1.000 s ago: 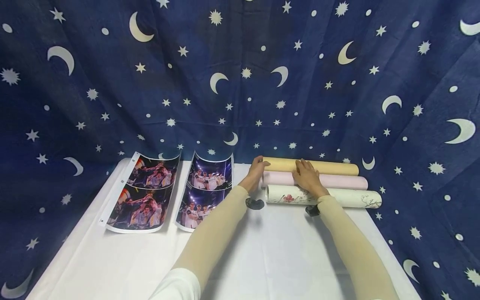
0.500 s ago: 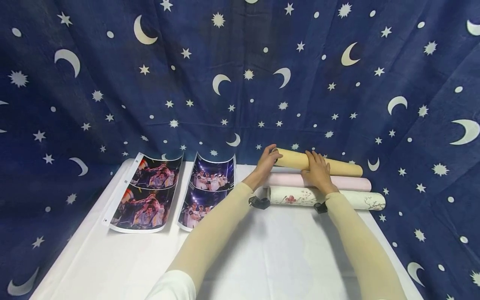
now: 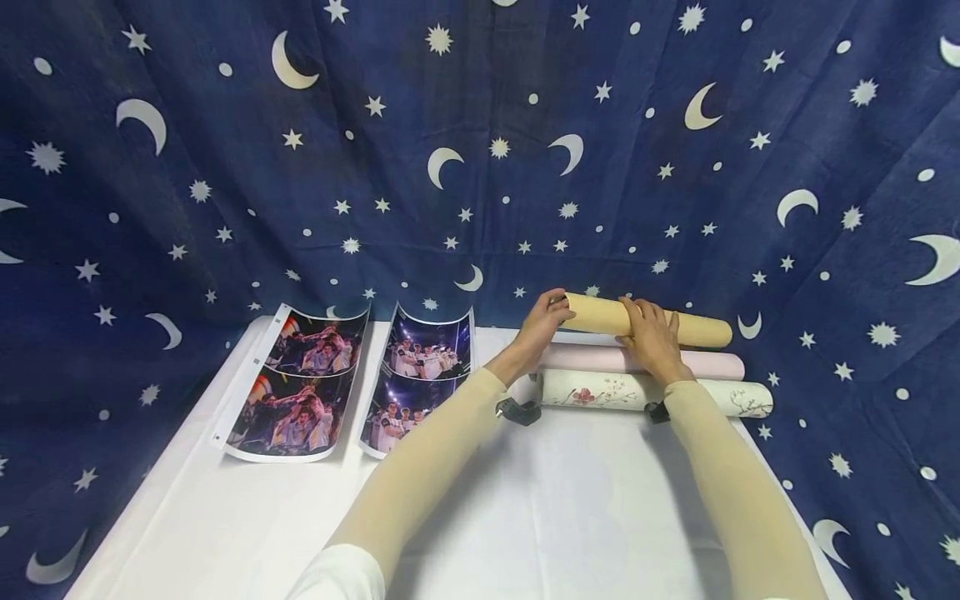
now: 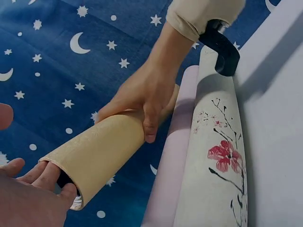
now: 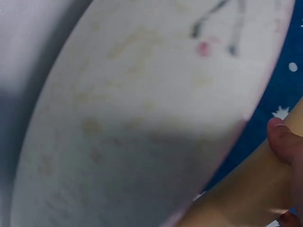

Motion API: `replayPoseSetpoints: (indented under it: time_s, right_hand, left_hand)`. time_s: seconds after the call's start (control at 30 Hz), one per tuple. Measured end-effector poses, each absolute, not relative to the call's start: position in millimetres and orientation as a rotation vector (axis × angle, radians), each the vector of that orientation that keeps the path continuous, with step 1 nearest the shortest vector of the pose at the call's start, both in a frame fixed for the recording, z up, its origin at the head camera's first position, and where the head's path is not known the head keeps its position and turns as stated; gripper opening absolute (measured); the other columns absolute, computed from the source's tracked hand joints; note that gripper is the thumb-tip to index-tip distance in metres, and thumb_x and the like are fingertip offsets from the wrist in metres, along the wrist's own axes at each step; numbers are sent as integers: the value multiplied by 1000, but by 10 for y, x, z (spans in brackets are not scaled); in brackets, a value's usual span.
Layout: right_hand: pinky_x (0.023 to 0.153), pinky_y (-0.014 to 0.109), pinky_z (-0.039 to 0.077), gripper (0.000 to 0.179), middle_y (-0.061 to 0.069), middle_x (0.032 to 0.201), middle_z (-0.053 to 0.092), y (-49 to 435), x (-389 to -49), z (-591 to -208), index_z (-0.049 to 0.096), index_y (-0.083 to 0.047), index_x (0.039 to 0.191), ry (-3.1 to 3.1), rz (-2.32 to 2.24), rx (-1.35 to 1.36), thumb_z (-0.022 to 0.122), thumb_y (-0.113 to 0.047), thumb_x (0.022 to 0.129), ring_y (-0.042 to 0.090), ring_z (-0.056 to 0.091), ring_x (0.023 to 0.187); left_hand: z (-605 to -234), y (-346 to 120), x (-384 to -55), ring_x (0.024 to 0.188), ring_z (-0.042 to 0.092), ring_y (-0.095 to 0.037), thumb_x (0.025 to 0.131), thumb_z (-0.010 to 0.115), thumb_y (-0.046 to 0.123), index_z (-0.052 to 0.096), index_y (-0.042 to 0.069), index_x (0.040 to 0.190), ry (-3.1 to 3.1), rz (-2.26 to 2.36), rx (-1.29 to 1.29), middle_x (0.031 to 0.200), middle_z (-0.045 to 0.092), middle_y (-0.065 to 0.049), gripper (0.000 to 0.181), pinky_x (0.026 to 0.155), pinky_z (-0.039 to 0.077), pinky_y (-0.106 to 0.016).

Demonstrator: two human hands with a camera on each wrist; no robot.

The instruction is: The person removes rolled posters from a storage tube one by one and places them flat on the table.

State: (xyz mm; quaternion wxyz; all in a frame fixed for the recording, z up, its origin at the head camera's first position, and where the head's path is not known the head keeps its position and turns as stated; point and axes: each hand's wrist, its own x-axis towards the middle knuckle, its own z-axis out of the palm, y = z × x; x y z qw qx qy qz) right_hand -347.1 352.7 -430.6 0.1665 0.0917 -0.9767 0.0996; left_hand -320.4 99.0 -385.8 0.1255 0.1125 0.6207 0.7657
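Slippage seems the risk: the yellow roll (image 3: 607,318), tilted between both hands, could drop onto the pink roll (image 3: 585,358) beneath the right wrist if the grip at its end fails. The left hand (image 3: 542,327) pinches the end, fingertips inside; the right hand (image 3: 654,340) curls over the middle.

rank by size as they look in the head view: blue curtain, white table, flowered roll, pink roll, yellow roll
1. blue curtain
2. white table
3. flowered roll
4. pink roll and yellow roll: not ranked; both are partly covered and look close in size
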Motion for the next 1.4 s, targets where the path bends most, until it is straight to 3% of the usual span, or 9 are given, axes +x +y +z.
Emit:
replayPoseSetpoints:
  time_s: [0.37,0.73,0.97,1.4]
  right_hand:
    - [108,76,16,76,21,136,46,3323,-3313,-4115,39,-18,145,-2620,37,430,81,-19,81,46,39,130]
    - [102,73,27,80,20,128,52,3082,-2995,-3973,46,-19,140,-2487,-67,551,87,-17,71,46,47,119]
    - [105,72,27,85,19,126,52,2969,-2772,-3938,45,-23,142,-2467,-104,560,89,-24,70,44,47,118]
    - [107,72,29,86,21,120,55,2759,-2336,-3877,48,-25,142,-2390,-24,642,90,-30,67,43,51,116]
  left_hand:
    - [-3914,531,-2980,136,48,-31,99,47,7,30,6,150,1661,2317,413,145,48,-21,54,115,39,-36]
    - [-4121,305,-2688,118,62,-26,99,58,22,61,2,126,2304,1991,572,123,67,-15,34,105,48,-37]
    - [-4083,155,-2502,125,59,-29,99,57,27,67,4,121,2546,1869,641,123,69,-14,33,110,42,-47]
    - [-4028,-145,-2170,122,62,-28,101,55,26,68,2,120,2613,1826,749,121,70,-14,33,110,44,-44]
